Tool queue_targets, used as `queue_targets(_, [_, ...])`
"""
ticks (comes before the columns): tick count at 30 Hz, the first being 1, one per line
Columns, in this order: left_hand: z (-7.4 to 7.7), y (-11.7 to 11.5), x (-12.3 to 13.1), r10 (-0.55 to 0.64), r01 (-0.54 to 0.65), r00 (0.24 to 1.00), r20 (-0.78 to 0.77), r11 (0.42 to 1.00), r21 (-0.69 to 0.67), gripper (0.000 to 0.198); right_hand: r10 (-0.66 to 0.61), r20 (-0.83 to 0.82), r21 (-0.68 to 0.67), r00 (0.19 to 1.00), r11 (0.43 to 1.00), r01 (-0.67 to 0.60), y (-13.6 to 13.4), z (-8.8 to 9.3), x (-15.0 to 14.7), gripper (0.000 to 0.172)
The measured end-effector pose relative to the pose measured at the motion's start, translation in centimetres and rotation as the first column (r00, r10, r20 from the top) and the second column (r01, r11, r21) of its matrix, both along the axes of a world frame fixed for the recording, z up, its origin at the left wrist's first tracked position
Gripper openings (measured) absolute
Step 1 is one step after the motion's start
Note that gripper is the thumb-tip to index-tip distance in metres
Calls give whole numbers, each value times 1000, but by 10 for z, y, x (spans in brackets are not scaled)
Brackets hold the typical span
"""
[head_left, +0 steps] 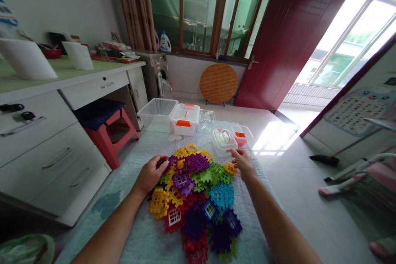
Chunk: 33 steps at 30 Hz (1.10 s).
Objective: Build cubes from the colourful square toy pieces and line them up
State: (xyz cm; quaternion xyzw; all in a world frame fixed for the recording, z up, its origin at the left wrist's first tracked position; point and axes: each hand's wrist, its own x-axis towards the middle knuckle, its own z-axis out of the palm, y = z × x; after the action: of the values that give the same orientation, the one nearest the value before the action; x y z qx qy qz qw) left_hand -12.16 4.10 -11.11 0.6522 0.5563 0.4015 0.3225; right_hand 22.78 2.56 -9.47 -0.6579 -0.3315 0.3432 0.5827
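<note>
Interlocking plastic building tiles in several colours lie heaped on a cloth-covered table. At the left edge of the heap, my left hand (152,173) curves with thumb and index finger apart, touching purple tiles (198,163). My right hand (243,165) is on the other side, fingers spread beside a yellow tile (230,168); its fingertips are partly hidden. Between the hands are green tiles (212,174) and a purple window tile (183,182). Closer to me lie light-blue tiles (222,195), dark-blue tiles (195,222), red tiles (194,242) and orange-yellow tiles (159,203).
Beyond the heap stand an open clear bin (157,109), a lidded box with orange latches (185,117) and a small clear container (244,134) beside a clear lid (225,138). A red stool (114,132) stands left, by a white desk (55,148). A red door (278,37) stands behind.
</note>
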Motion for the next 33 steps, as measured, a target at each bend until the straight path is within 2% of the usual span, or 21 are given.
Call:
queue_targets(2, [-1, 1, 0, -12, 12, 999, -36, 1000, 5, 40, -100, 275, 66, 956, 994, 85, 3, 5, 14, 21])
queue_targets(4, [-3, 3, -1, -22, 23, 997, -68, 1000, 11, 39, -175, 532, 151, 829, 982, 110, 11, 11, 27, 13])
queue_targets(6, [-4, 3, -1, -25, 26, 996, -88, 1000, 13, 38, -167, 716, 162, 678, 984, 71, 21, 18, 37, 27])
queue_targets(9, [-4, 4, -2, -24, 26, 994, -110, 999, 18, 38, -51, 843, 59, 536, 998, 2, 36, 24, 46, 41])
queue_targets(14, [-5, 4, -2, -22, 26, 990, -140, 999, 30, 36, 91, 900, -98, 426, 995, -4, 41, 27, 52, 28])
queue_targets(18, [-6, 5, -2, -26, 33, 987, -159, 999, 43, 37, 157, 908, -168, 389, 986, -5, 19, 33, 58, 25])
queue_targets(25, [-10, 7, -4, -43, 52, 984, -175, 998, 46, 40, 278, 853, -244, 442, 961, -134, -38, 47, 64, 23])
queue_targets(30, [-12, 8, -6, -57, 66, 983, -176, 997, 43, 40, 362, 824, -301, 436, 931, -206, -68, 63, 55, 22])
queue_targets(33, [-12, 7, -6, -68, 78, 983, -172, 996, 48, 39, 365, 821, -290, 439, 929, -230, -86, 77, 45, 23])
